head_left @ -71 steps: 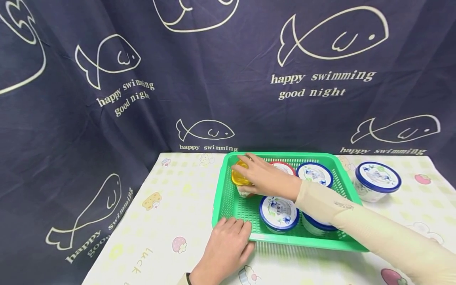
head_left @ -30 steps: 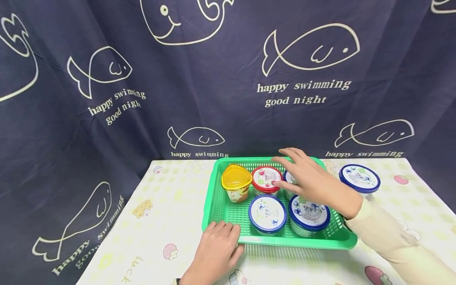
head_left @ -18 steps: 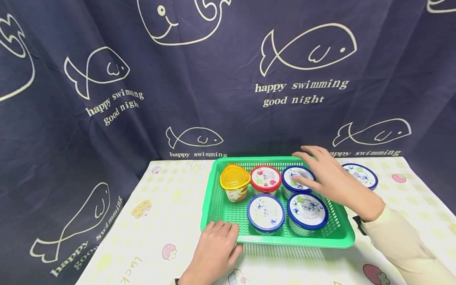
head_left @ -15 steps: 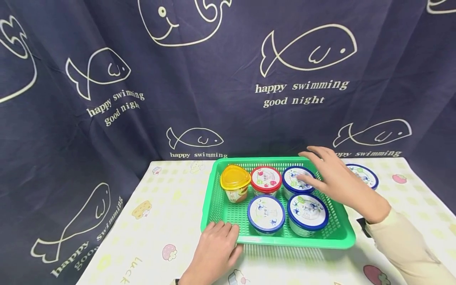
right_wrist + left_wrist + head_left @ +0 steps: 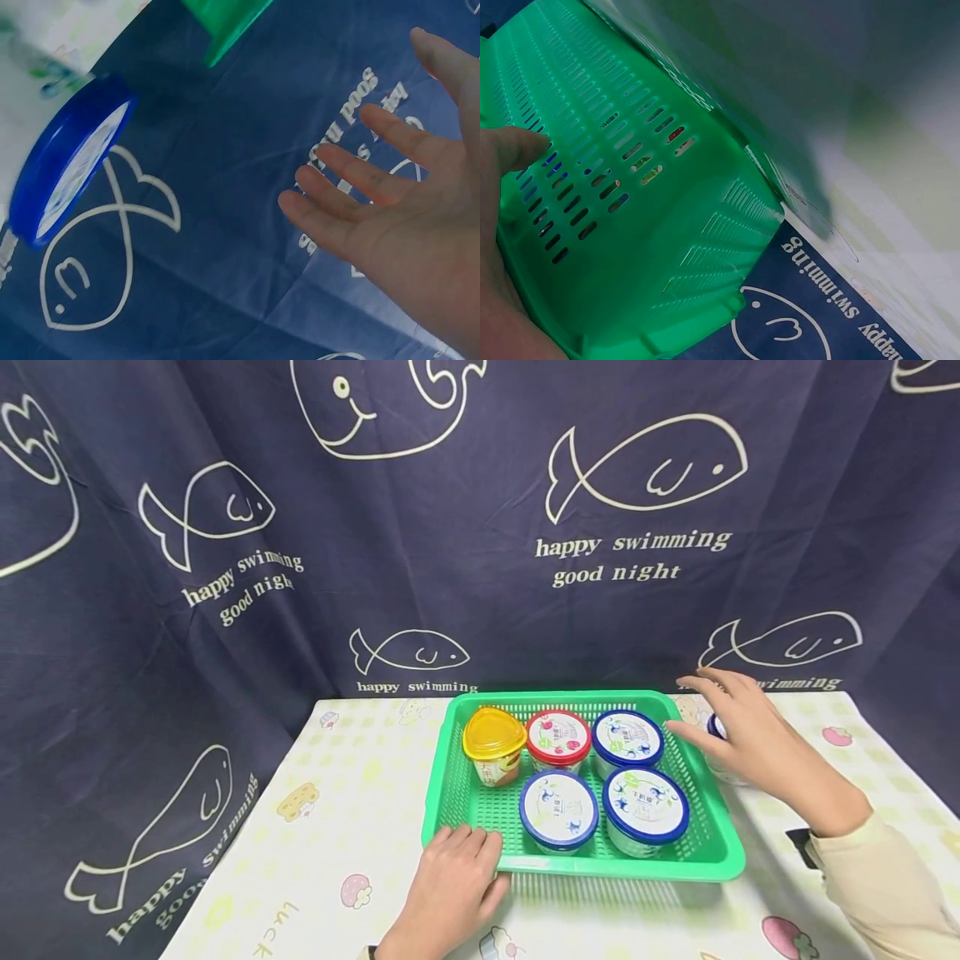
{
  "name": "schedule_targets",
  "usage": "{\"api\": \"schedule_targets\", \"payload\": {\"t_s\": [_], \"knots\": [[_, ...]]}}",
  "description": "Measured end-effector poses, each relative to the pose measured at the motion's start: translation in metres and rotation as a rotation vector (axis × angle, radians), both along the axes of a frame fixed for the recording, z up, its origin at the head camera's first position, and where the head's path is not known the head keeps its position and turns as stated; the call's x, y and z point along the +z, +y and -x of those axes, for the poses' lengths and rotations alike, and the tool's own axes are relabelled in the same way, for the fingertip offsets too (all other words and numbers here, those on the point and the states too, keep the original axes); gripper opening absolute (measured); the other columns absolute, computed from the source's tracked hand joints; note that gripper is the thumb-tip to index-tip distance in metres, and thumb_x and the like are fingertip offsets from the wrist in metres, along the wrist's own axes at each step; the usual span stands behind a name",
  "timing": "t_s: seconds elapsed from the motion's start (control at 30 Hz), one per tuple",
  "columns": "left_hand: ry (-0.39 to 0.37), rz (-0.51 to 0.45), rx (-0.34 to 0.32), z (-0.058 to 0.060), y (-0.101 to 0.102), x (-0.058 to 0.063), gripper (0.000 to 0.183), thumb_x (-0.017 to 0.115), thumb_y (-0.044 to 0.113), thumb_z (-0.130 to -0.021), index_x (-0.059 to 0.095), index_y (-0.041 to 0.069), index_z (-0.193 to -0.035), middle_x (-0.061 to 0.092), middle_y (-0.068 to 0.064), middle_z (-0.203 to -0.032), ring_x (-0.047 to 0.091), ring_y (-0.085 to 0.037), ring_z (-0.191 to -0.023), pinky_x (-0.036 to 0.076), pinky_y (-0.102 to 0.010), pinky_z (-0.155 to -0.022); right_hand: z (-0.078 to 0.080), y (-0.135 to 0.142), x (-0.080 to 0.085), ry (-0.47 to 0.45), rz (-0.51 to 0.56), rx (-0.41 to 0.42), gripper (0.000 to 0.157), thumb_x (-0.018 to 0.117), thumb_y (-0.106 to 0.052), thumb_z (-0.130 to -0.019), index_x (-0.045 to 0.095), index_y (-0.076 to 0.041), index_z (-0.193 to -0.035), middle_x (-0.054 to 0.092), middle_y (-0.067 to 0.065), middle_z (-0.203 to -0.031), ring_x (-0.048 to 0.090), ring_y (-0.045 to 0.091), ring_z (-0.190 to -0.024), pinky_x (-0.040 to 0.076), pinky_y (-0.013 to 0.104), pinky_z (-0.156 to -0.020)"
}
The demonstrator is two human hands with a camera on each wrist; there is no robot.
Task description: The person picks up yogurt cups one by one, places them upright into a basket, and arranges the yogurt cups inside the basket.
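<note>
My left hand (image 5: 453,889) grips the near left rim of a green slotted basket (image 5: 622,867); in the left wrist view its thumb lies against the slotted wall (image 5: 645,247). Inside stand a yellow-lidded cup (image 5: 495,735), a red-lidded tub (image 5: 558,735) and three blue-lidded tubs, at the back right (image 5: 628,737), front middle (image 5: 559,810) and front right (image 5: 647,806). Beyond the basket's right side my right hand (image 5: 757,743) hovers with spread fingers, holding nothing. It partly covers another blue-lidded tub (image 5: 726,772) on the table, which the right wrist view shows apart from the fingers (image 5: 337,191).
A pale checked tablecloth (image 5: 300,860) with printed pictures covers the table. Behind it and at the left hangs a dark blue curtain (image 5: 480,568) with white fish drawings, close to the basket's far side.
My right hand has let go of the yellow-lidded cup at the basket's left and moved right, across the tubs, past the right rim. My left hand has stayed on the rim.
</note>
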State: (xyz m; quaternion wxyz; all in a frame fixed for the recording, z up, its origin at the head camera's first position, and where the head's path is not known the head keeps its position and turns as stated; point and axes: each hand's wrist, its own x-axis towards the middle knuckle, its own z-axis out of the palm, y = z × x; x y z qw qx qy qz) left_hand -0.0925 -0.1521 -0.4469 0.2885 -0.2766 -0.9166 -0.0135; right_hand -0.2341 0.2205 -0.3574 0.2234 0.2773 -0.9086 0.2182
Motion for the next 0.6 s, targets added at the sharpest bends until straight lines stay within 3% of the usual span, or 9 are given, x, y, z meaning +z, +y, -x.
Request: {"api": "schedule_targets", "payload": {"t_s": [0.37, 0.6], "knots": [[-0.002, 0.02, 0.002, 0.0, 0.0, -0.001, 0.021, 0.066, 0.032, -0.081, 0.052, 0.016, -0.084, 0.05, 0.007, -0.068, 0.047, -0.013, -0.061, 0.031, -0.026, -0.058, 0.007, 0.04, -0.024, 0.058, -0.014, -0.064, 0.059, 0.078, -0.025, -0.082, 0.055, 0.006, -0.127, 0.052, 0.032, -0.124, 0.044, 0.053, -0.116, 0.028, 0.065, -0.101], [0.004, 0.017, 0.0, 0.0, 0.0, -0.002, 0.022, 0.068, 0.032, -0.08, 0.053, 0.016, -0.084, 0.051, 0.007, -0.069, 0.048, -0.014, -0.062, 0.032, -0.026, -0.059, 0.01, 0.055, -0.04, 0.009, -0.019, -0.127, 0.062, 0.078, -0.028, -0.083, 0.053, 0.007, -0.128, 0.049, 0.036, -0.127, 0.041, 0.059, -0.116, 0.029, 0.07, -0.096]]}}
